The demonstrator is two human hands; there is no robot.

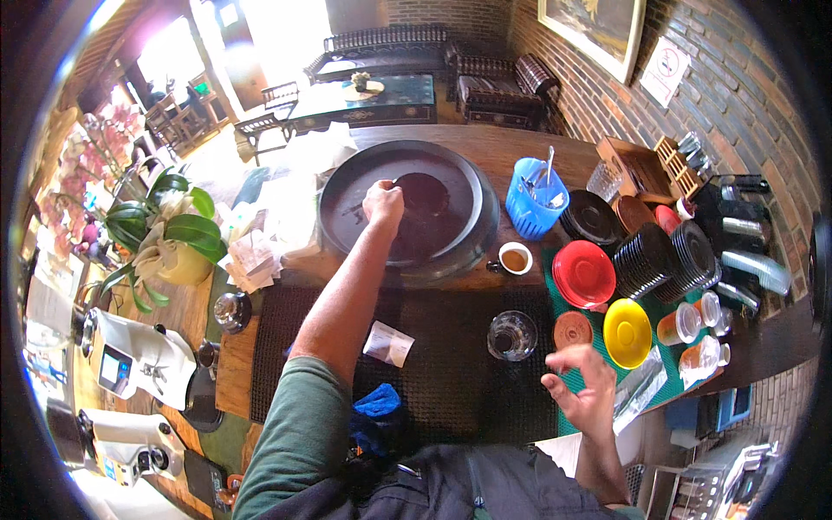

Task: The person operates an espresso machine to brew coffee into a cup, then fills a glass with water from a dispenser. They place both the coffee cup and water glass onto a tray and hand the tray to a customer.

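My left hand [384, 204] reaches far forward over a large round dark tray [347, 230]. Its fingers are closed near a darker round patch [426, 201] on the tray's surface; what they hold, if anything, is hidden. The tray rests on top of another round dark piece [464, 260]. On the other side, my right hand [585, 381] hovers above the counter, fingers loosely curled and thumb apart, with nothing in it. Close to it are a reddish-brown round coaster [573, 330], a yellow saucer stack [627, 334] and a clear glass [512, 335].
A cup of coffee [515, 258] stands near a blue container of spoons [537, 204]. Red saucers [583, 273] and black saucers [646, 260] are stacked at right. A paper slip [388, 344] and blue cloth [377, 406] lie on the black mat [433, 316]. White grinders [139, 355] stand left.
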